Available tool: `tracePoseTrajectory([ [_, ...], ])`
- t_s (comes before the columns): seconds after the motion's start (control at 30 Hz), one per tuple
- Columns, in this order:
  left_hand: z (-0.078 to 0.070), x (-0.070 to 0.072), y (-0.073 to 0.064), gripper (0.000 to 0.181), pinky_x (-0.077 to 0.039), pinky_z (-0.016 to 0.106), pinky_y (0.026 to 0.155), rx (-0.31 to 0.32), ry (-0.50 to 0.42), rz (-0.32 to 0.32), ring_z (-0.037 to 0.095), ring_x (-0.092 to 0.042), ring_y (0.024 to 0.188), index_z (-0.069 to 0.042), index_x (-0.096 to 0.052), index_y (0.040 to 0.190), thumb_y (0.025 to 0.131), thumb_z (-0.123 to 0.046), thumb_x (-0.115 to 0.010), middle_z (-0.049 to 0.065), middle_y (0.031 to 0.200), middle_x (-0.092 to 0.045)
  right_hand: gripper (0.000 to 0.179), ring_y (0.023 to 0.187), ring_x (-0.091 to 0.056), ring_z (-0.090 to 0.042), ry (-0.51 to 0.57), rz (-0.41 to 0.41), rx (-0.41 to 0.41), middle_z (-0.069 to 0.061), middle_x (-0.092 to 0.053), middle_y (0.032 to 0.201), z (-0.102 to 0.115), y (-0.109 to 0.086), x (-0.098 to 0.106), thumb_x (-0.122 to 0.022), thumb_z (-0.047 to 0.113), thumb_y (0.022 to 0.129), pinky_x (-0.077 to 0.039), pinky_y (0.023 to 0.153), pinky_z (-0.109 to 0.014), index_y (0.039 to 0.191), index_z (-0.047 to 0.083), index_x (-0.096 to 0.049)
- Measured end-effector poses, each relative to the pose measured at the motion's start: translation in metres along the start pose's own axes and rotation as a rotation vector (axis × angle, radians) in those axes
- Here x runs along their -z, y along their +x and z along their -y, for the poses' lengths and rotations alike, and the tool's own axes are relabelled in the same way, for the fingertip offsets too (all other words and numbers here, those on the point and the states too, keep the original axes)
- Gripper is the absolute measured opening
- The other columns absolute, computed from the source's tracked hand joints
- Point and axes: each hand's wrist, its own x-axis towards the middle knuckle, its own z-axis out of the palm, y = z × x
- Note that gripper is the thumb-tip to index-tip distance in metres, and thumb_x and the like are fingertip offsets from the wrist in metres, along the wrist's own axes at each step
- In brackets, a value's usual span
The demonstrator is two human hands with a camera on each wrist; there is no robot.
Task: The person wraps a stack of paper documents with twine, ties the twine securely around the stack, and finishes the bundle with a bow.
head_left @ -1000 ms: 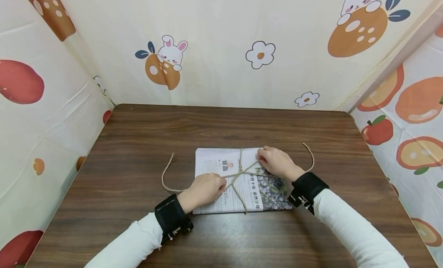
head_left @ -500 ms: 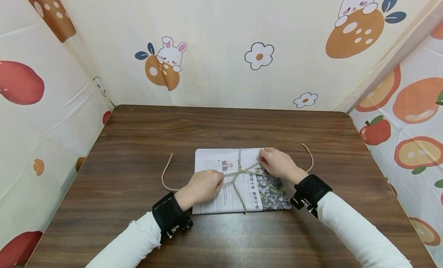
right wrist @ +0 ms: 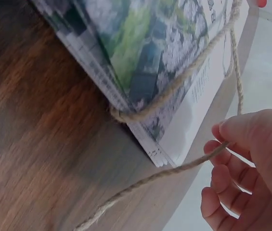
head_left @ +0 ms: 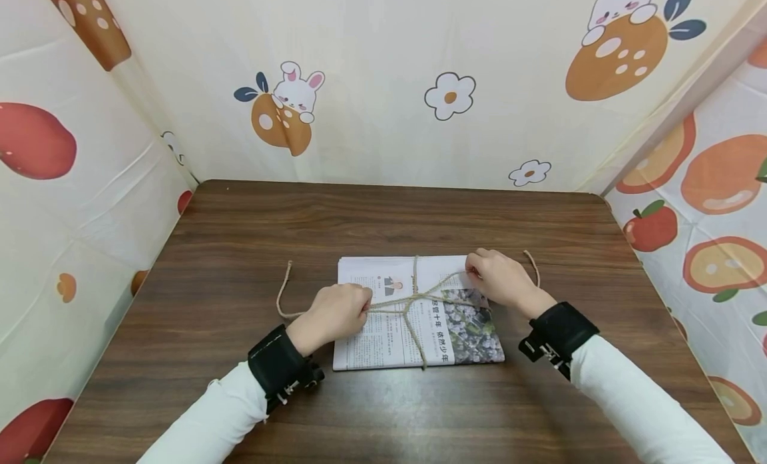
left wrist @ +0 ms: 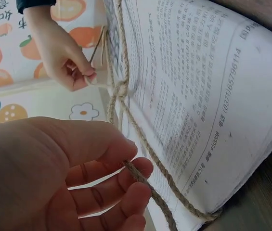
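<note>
A stack of folded newspapers [head_left: 371,347] lies on the table, with twine [head_left: 415,296] wrapped round it both ways and crossing near the middle of the top. My left hand [head_left: 335,311] pinches one twine end between thumb and fingers at the stack's left side; its loose tail [head_left: 281,291] lies beyond the hand. On the other side my right hand [head_left: 503,281] pinches the other end, drawn up from the crossing. The right wrist view shows that strand's tail [right wrist: 160,174] hanging past the fingers. A knot [left wrist: 120,90] shows at the crossing in the left wrist view.
The brown wooden table [head_left: 383,417] extends on all sides of the stack. Behind it stands a cream printed backdrop [head_left: 371,118], with fruit-patterned sheets [head_left: 719,291] along the sides. Each wrist wears a black strap [head_left: 281,364].
My hands have moved apart, the left one leftward and the right one rightward, both still pinching the twine. The loops at the crossing have drawn narrower. The newspapers have stayed in place.
</note>
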Motion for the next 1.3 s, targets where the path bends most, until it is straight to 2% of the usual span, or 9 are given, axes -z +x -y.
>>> tracePoseTrajectory([
  [0.23,-0.001,0.000,0.002,0.027,-0.022,0.022,0.043,-0.027,-0.026,-0.063,0.008,-0.029,0.049,-0.018,-0.042,0.060,0.082,-0.006,-0.053,-0.007,0.056,-0.034,0.004,0.066,-0.049,-0.014,-0.012,-0.038,0.006,-0.003,-0.053,0.078,-0.001,-0.004,0.002,-0.063,0.011,0.085,-0.039,0.058,-0.029,0.086,0.009,-0.060],
  [0.47,-0.006,0.005,0.008,0.023,-0.024,0.021,0.041,-0.049,-0.021,-0.160,0.007,-0.036,0.051,-0.019,-0.049,0.064,0.083,-0.010,-0.056,-0.007,0.059,-0.040,0.005,0.066,-0.049,-0.015,0.001,-0.091,0.018,-0.004,-0.055,0.078,0.003,-0.007,0.009,-0.061,0.011,0.086,-0.040,0.059,-0.030,0.087,0.006,-0.061],
  [0.67,-0.013,0.008,0.016,0.016,-0.027,0.020,0.043,-0.111,-0.003,-0.230,0.006,-0.040,0.053,-0.020,-0.057,0.071,0.086,-0.012,-0.059,-0.008,0.064,-0.046,0.004,0.068,-0.050,-0.014,0.008,-0.102,0.011,-0.003,-0.055,0.080,0.006,-0.010,0.012,-0.058,0.012,0.088,-0.039,0.062,-0.030,0.088,0.008,-0.060],
  [0.77,-0.017,0.008,0.022,0.014,-0.031,0.021,0.045,-0.127,-0.006,-0.235,0.005,-0.042,0.055,-0.021,-0.059,0.073,0.085,-0.013,-0.059,-0.008,0.067,-0.049,0.005,0.068,-0.049,-0.013,0.014,-0.102,0.010,-0.002,-0.054,0.079,0.009,-0.010,0.013,-0.058,0.012,0.089,-0.038,0.061,-0.029,0.088,0.008,-0.060],
  [1.07,-0.028,0.005,0.033,0.008,-0.037,0.023,0.050,-0.146,-0.045,-0.187,0.006,-0.046,0.060,-0.021,-0.062,0.078,0.085,-0.016,-0.062,-0.008,0.073,-0.052,0.003,0.064,-0.045,-0.011,0.011,-0.124,0.041,-0.001,-0.052,0.076,0.012,-0.011,0.012,-0.060,0.012,0.088,-0.036,0.058,-0.027,0.086,0.010,-0.059],
  [1.3,-0.029,0.005,0.034,0.008,-0.037,0.023,0.050,-0.157,-0.049,-0.208,0.005,-0.046,0.060,-0.020,-0.062,0.078,0.084,-0.015,-0.063,-0.008,0.072,-0.052,0.005,0.066,-0.049,-0.012,0.024,-0.108,0.009,-0.001,-0.054,0.077,0.012,-0.012,0.015,-0.059,0.013,0.089,-0.039,0.059,-0.029,0.085,0.010,-0.060],
])
